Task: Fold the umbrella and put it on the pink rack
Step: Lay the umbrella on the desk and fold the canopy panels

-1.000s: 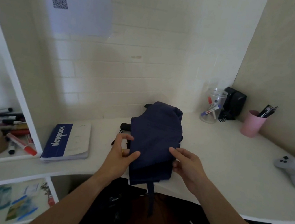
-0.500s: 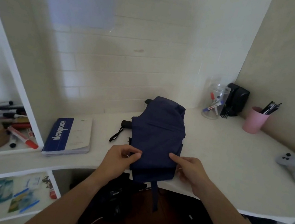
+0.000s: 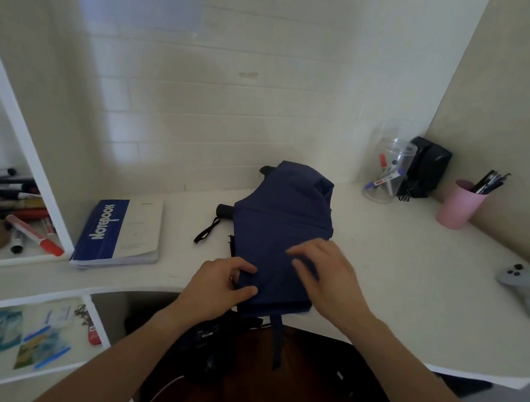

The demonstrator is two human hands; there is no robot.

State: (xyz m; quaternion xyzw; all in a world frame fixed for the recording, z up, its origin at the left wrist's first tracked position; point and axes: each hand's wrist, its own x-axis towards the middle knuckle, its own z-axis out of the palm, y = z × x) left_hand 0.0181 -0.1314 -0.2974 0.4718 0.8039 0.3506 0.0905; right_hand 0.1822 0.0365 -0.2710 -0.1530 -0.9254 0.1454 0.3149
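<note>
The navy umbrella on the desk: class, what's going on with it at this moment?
A person is folding the navy umbrella on the white desk. The left hand pinches the canopy's near-left edge; the right hand presses flat on the fabric. The closing strap hangs loose over the desk edge, so it isn't fastened yet. No pink rack is visible.

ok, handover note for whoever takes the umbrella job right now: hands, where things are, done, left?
Left hand: pinching the near left edge of the navy umbrella canopy.
Right hand: flat on the canopy, pressing a fold down.
Umbrella: collapsed, lying on the white desk, black handle poking out left, closing strap hanging loose over the desk's front edge.
Done: canopy partly flattened and folded.
Left: finish the folds, wrap the strap, put it on the pink rack, which is not in view.
</note>
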